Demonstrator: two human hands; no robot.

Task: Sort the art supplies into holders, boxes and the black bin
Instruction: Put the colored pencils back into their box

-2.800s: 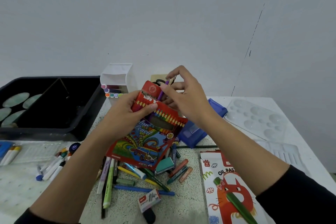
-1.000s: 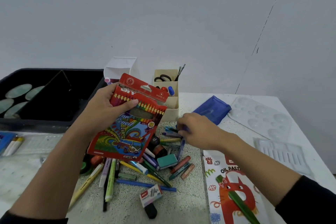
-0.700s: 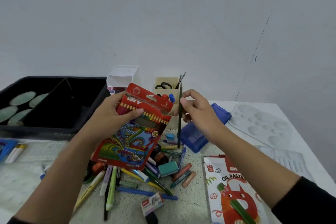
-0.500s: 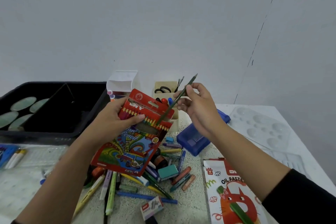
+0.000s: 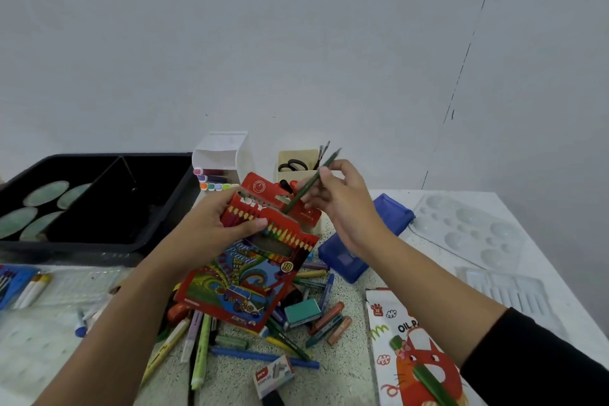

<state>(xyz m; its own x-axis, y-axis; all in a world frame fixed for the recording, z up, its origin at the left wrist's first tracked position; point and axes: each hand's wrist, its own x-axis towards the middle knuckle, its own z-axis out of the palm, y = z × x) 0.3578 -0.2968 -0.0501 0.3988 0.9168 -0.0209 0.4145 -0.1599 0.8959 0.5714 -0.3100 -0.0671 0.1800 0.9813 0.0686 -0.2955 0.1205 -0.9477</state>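
My left hand (image 5: 214, 224) grips a red colour pencil box (image 5: 250, 273) near its open top flap and holds it tilted above the table. My right hand (image 5: 342, 204) pinches a dark green pencil (image 5: 311, 181), slanted with its lower end at the box's top opening. Under the box lies a loose pile of pens, markers and crayons (image 5: 296, 323). The black bin (image 5: 99, 201) stands at the back left with pale green discs in its left section. A white marker holder (image 5: 220, 158) and a beige holder (image 5: 296, 161) with scissors stand at the back.
A blue case (image 5: 365, 247) lies right of the box. An oil pastel box (image 5: 415, 356) is at the front right, clear paint palettes (image 5: 468, 227) at the far right. A staples box (image 5: 273, 376) lies in front; markers and a clear tray (image 5: 66, 283) at left.
My right hand reached down into the pile, picked up the green pencil and brought it up to the top opening of the box. My left hand kept hold of the box.
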